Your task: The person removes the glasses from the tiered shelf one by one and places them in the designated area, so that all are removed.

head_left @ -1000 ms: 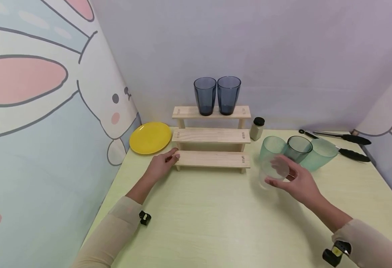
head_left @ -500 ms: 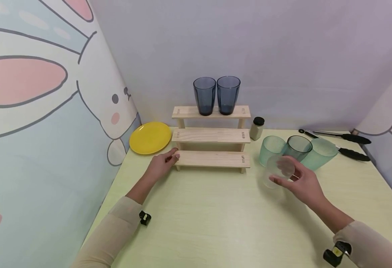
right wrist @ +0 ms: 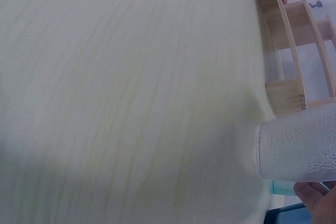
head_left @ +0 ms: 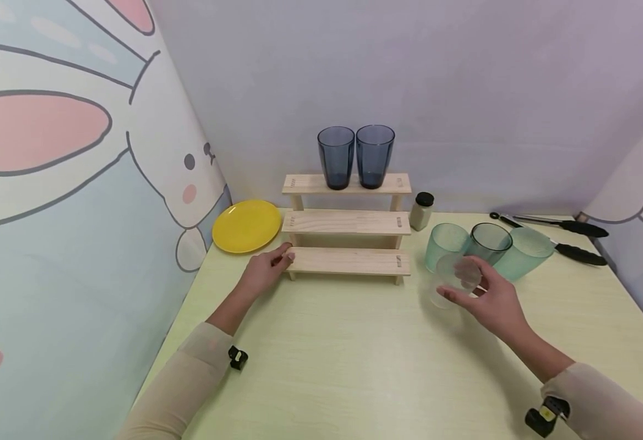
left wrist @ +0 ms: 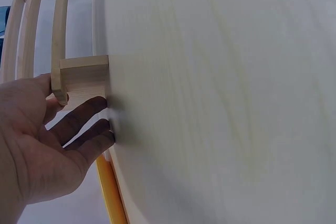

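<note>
My left hand [head_left: 263, 272] pinches the left end of the lowest board of a three-step wooden display rack [head_left: 349, 261]. In the left wrist view, thumb and forefinger are at the board's end [left wrist: 59, 85], the other fingers reaching past it towards the table. A clear, frosted-looking tumbler [head_left: 447, 294] is gripped by my right hand [head_left: 497, 305], fingers and thumb around its side; bumpy texture shows on the tumbler [right wrist: 299, 145] in the right wrist view. Just behind it stand a green tumbler [head_left: 444, 241], a dark grey glass [head_left: 486, 247] and a tilted green tumbler [head_left: 525, 253].
Two blue glasses [head_left: 337, 159] stand on the rack's top step. To the left lies a yellow plate [head_left: 246, 227]. A black-capped jar [head_left: 421, 212] is right of the rack. Black-handled utensils [head_left: 581, 254] lie at the back right. Walls close off the back and sides.
The right hand and its tumbler have shifted slightly right, then a little back left, staying in front of the other tumblers. The left hand and rack have not moved.
</note>
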`<state>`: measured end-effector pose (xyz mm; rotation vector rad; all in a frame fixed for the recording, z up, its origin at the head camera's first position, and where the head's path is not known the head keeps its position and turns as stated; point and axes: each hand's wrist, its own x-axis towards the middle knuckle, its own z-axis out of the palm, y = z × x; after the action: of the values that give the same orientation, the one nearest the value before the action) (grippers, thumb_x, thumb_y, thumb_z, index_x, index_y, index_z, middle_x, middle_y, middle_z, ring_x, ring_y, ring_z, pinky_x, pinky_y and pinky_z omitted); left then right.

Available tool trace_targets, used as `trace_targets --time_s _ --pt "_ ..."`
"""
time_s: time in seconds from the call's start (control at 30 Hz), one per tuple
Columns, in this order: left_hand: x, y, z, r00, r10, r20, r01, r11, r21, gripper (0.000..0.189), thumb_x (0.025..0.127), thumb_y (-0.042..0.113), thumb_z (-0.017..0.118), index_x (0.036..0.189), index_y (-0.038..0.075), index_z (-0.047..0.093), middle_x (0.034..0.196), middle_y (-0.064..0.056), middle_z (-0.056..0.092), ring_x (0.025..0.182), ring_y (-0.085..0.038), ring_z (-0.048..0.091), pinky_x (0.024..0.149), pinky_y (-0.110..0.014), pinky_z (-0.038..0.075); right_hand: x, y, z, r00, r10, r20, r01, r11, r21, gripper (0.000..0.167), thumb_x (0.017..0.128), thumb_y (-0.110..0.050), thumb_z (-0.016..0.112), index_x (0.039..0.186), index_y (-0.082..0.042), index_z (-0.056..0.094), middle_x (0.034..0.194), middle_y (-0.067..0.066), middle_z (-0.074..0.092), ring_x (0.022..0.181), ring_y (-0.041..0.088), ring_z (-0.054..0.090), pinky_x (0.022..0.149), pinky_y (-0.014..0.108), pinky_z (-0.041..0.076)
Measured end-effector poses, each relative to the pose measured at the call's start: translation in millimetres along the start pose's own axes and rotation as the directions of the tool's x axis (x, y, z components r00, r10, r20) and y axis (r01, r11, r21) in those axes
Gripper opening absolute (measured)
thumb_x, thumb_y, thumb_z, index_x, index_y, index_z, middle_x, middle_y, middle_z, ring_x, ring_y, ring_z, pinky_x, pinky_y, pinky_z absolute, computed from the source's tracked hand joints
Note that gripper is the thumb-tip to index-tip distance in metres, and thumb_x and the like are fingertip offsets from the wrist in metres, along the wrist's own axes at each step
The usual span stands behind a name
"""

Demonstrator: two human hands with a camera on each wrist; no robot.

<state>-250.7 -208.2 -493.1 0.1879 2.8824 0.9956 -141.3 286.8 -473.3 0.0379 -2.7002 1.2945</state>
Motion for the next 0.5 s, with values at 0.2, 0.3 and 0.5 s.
trace_targets --time_s 0.2,0.3,0.5 --pt "1.1 -1.8 -0.3 1.0 0.009 0.002 -0.009 1.0 0.0 0.059 0.114 0.053 0.058 0.163 0.022 0.057 0.101 -0.008 0.071 0.086 -0.021 0.056 0.074 -0.034 0.044 -0.4 -2.1 2.2 1.0 0.026 0.009 -0.027 1.0 0.002 0.083 0.092 -0.04 0.093 0.156 -0.007 0.052 0.143 0.02 0.066 0.129 0.038 0.069 0.086 0.002 0.044" --pt "1.9 -2.5 -0.3 1.0 0.01 0.002 -0.01 1.0 0.002 0.059 0.114 0.054 0.059 0.164 0.022 0.057 0.104 -0.009 0.073 0.087 -0.021 0.057 0.075 -0.034 0.045 0.1 -2.9 3.3 0.999 0.033 0.014 -0.033 0.999 0.009 0.087 0.092 -0.04 0.093 0.158 -0.005 0.048 0.145 0.023 0.062 0.134 0.049 0.065 0.087 0.002 0.042" --pt "1.6 -1.2 -0.8 1.0 0.006 0.005 -0.006 1.0 0.0 0.059 0.114 0.054 0.058 0.164 0.023 0.057 0.101 -0.009 0.07 0.085 -0.023 0.056 0.073 -0.035 0.044 1.3 -4.3 4.1 0.999 0.036 0.024 -0.036 0.999 0.008 0.092 0.092 -0.04 0.093 0.161 -0.003 0.043 0.149 0.025 0.058 0.135 0.054 0.062 0.085 0.002 0.042"
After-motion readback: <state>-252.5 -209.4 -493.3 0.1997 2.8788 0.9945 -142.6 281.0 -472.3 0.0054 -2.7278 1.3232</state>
